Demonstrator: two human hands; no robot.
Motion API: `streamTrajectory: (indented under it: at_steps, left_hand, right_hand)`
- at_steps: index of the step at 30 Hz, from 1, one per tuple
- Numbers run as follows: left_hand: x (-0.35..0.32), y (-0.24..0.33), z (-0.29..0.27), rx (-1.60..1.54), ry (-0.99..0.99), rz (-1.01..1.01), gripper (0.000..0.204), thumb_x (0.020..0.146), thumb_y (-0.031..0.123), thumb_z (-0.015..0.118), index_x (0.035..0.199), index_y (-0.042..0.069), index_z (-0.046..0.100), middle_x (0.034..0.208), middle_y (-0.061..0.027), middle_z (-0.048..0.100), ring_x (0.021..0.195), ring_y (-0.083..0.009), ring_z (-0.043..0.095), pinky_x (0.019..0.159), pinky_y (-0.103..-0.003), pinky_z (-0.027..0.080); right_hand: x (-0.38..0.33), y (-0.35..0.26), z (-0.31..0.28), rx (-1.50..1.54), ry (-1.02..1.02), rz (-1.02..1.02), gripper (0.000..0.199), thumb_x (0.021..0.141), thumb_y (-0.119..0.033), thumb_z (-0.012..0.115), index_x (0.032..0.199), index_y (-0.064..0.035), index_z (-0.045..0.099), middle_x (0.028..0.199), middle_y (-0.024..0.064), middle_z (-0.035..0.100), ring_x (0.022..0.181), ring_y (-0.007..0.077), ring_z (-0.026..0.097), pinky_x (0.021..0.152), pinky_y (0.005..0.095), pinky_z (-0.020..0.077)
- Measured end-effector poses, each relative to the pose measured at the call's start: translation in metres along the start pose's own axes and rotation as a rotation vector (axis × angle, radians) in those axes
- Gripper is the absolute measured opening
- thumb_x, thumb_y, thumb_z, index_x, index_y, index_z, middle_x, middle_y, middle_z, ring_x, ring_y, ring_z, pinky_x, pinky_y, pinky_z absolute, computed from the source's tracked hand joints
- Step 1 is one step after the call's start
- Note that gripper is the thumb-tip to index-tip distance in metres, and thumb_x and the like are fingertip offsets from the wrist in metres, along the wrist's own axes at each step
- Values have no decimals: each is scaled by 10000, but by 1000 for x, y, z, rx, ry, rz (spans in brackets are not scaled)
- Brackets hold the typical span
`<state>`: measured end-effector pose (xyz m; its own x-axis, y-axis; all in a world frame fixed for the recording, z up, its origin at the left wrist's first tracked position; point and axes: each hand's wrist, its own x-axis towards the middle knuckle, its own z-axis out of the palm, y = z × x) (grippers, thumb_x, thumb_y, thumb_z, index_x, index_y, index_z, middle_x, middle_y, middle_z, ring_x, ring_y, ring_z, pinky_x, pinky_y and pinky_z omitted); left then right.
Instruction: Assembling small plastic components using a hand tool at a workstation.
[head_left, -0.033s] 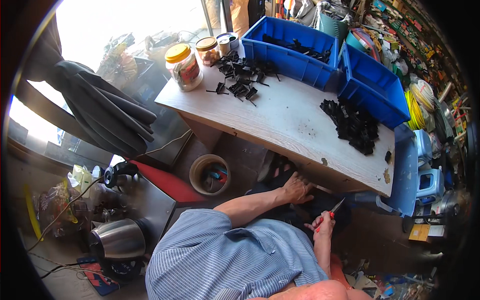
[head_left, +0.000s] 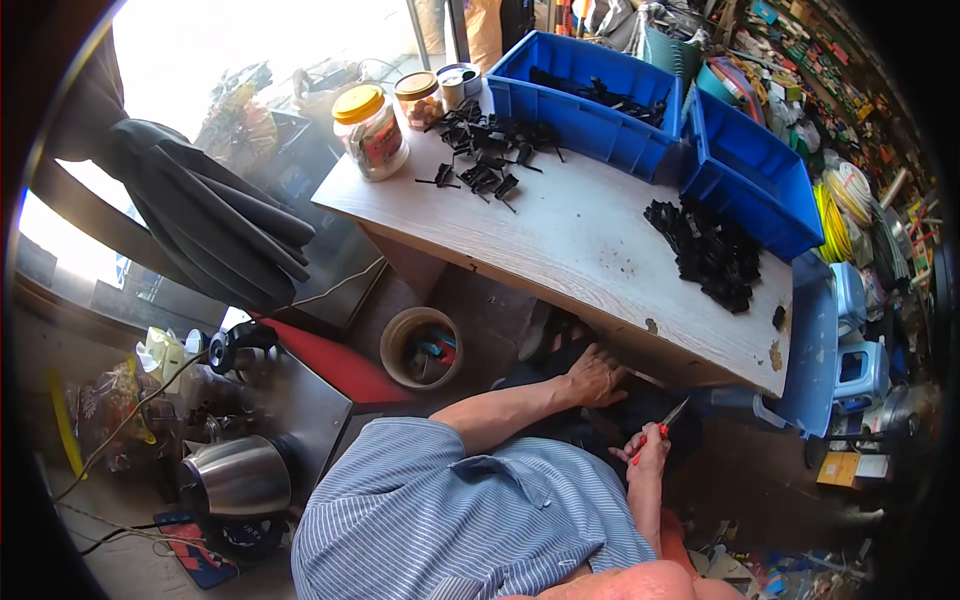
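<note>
Pale wooden table (head_left: 580,235), two blue bins (head_left: 585,95) at its back, three lidded jars (head_left: 372,130), two heaps of black parts (head_left: 705,255)

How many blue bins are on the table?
2: one blue bin at the far edge, holding black parts, and a second blue bin right of it, at the table corner. Others may be hidden.

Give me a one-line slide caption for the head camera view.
Right hand grips red-handled cutters below the table; left hand rests at its front edge.
</note>
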<state>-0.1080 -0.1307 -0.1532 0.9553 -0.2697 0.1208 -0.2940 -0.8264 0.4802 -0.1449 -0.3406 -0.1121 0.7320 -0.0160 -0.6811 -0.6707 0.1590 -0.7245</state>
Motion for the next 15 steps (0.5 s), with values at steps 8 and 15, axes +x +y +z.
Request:
streamTrajectory:
  at_steps: [8, 15]
  left_hand:
    - [-18, 14, -136, -319, 629, 272, 210, 717, 14, 696, 912, 66, 637, 893, -90, 647, 883, -296, 631, 757, -404, 537]
    - [-18, -125, -244, 501, 752, -305, 490, 810, 103, 609, 1293, 82, 530, 1304, -173, 517, 1289, -413, 426, 1086, -545, 327]
  right_hand:
    - [33, 12, -5, -18, 33, -27, 192, 878, -226, 581, 769, -129, 457, 562, -10, 411, 468, 121, 419, 484, 367, 464]
    - [36, 7, 5, -23, 30, 99, 192, 895, -229, 567, 776, -121, 462, 560, -4, 424, 471, 124, 447, 534, 415, 529]
